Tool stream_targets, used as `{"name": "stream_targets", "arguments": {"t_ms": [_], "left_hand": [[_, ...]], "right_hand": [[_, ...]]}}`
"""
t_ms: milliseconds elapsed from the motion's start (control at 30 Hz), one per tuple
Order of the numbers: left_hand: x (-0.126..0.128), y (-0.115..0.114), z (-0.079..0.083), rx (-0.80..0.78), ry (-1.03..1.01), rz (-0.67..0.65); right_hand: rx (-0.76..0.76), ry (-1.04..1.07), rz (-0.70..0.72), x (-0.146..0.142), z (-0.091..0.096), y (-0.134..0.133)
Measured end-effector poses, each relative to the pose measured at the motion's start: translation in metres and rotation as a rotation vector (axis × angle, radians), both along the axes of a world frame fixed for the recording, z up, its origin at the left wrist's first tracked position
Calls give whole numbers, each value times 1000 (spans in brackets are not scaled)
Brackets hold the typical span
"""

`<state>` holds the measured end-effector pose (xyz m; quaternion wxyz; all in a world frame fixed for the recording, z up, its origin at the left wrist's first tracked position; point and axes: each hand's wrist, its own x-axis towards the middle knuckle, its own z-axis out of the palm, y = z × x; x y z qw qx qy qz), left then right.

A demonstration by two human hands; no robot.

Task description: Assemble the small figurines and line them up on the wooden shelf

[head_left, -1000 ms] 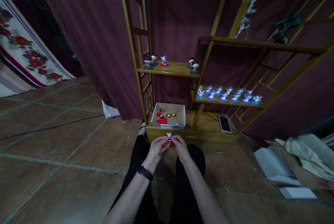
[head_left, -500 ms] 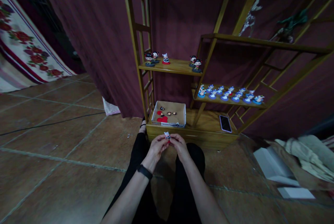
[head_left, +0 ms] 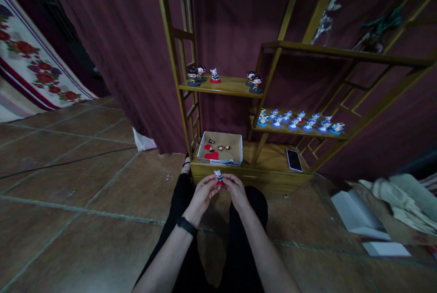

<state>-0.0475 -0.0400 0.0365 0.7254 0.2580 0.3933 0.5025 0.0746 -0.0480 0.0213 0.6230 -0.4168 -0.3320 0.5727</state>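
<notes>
A small white-eared figurine (head_left: 218,175) on a red base is pinched between the fingertips of the left hand (head_left: 205,191) and the right hand (head_left: 236,189), tilted slightly to the left, in front of a wooden display shelf (head_left: 235,86). Just beyond the hands, a shallow cardboard box (head_left: 232,138) is set on the lowest board, with small dark-haired figures (head_left: 220,148) and red discs (head_left: 212,156) laid inside. To its right a smartphone (head_left: 294,160) is placed flat, while blue-based figurines (head_left: 276,122) are lined up on the shelf above.
</notes>
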Motion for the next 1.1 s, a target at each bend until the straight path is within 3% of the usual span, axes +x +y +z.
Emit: {"name": "stream_targets", "arguments": {"t_ms": [167,433,600,833,1100], "left_hand": [[-5,2,-1,-52,-26,3],[-5,-2,-6,-20,17,-5],[-9,-4,0,-3,14,-34],[-9,-6,8,53,-8,-51],[-14,-8,19,115,40,-101]], "right_hand": [[-22,87,43,0,8,-6],[36,-56,-18,0,-3,-2],[78,-70,-11,2,0,-4],[58,75,38,3,12,-7],[16,102,74,6,10,-6]]}}
